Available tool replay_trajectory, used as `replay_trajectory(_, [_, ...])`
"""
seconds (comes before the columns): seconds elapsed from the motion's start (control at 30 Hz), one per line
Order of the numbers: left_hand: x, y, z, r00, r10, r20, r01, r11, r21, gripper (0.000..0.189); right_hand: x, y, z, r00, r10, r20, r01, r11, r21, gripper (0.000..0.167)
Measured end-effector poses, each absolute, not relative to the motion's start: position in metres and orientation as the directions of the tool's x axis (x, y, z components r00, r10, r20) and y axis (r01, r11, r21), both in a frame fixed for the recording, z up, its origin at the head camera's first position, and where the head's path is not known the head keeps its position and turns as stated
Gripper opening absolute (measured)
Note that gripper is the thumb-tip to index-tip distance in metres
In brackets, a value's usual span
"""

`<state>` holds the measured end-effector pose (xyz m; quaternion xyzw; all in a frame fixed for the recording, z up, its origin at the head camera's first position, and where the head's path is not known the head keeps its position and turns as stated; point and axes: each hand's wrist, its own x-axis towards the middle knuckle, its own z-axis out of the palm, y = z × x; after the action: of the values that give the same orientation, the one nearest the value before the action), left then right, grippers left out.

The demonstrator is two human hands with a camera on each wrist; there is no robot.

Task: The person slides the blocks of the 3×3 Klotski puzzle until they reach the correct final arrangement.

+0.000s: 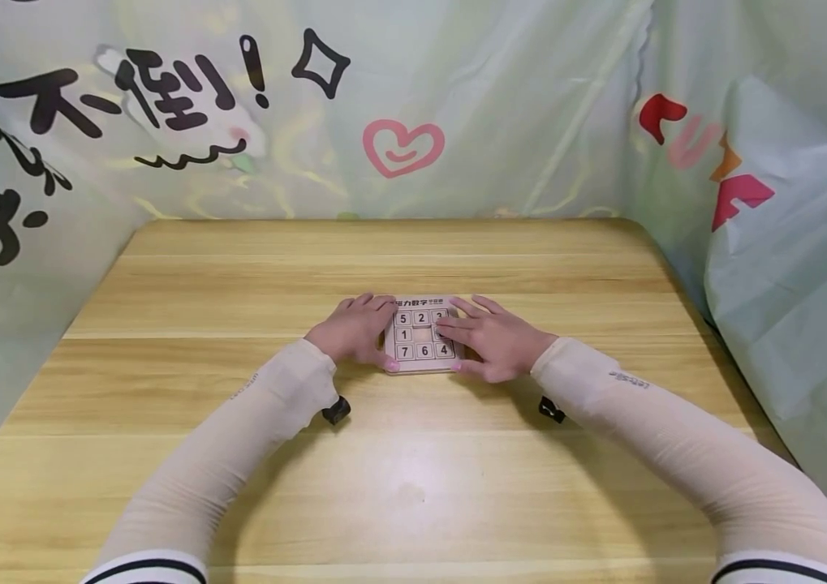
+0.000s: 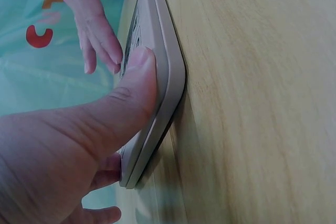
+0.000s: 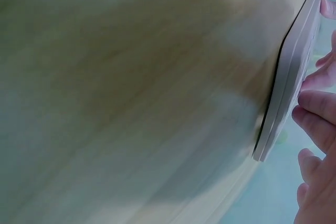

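Observation:
A pale pink sliding number puzzle (image 1: pixel 422 367) lies flat on the table. Its top row reads 5, 2, 3, the bottom row 7, 6, 4, and 1 sits at middle left. The centre cell has no tile; fingers mostly cover the middle-right one. My left hand (image 1: pixel 359 329) holds the board's left side, thumb (image 2: pixel 139 72) on the near corner and fingers towards the far corner. Over the right side, my right hand (image 1: pixel 501 339) has its fingers stretched out, fingertips on the tiles and thumb by the near right corner.
The wooden table (image 1: pixel 413 478) extends around the puzzle on all sides. A printed cloth curtain (image 1: pixel 515 105) hangs behind the table and along both sides. Dark wrist-camera mounts (image 1: pixel 337 410) sit beneath the sleeved wrists.

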<state>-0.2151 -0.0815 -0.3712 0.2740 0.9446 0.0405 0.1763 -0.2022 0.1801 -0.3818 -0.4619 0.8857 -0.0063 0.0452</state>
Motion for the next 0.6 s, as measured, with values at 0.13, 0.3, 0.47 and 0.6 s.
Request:
replay_trajectory(0.13, [-0.215,-0.083,-0.372,-0.788,0.534,-0.305,0.504,0.845,0.178,0.105,-0.204,0.173,-0.380,-0.565,-0.822,-0.077,-0.821,0.569,-0.048,0.063])
replay_trajectory(0.3, [-0.217,-0.082,-0.372,-0.791,0.529,-0.307,0.501,0.848,0.171,0.105,-0.207,0.168,-0.378,-0.559,-0.826,-0.074,-0.824,0.563,-0.065,0.062])
replay_trajectory(0.47, [-0.217,-0.083,-0.373,-0.790,0.530,-0.307,0.500,0.848,0.178,0.104,-0.209,0.164,-0.377,-0.566,-0.820,-0.079,-0.818,0.571,-0.071,0.062])
replay_trajectory(0.6, [-0.217,-0.082,-0.374,-0.789,0.532,-0.306,0.500,0.847,0.182,0.105,-0.211,0.161,-0.378,-0.571,-0.817,-0.082,-0.815,0.576,-0.067,0.063])
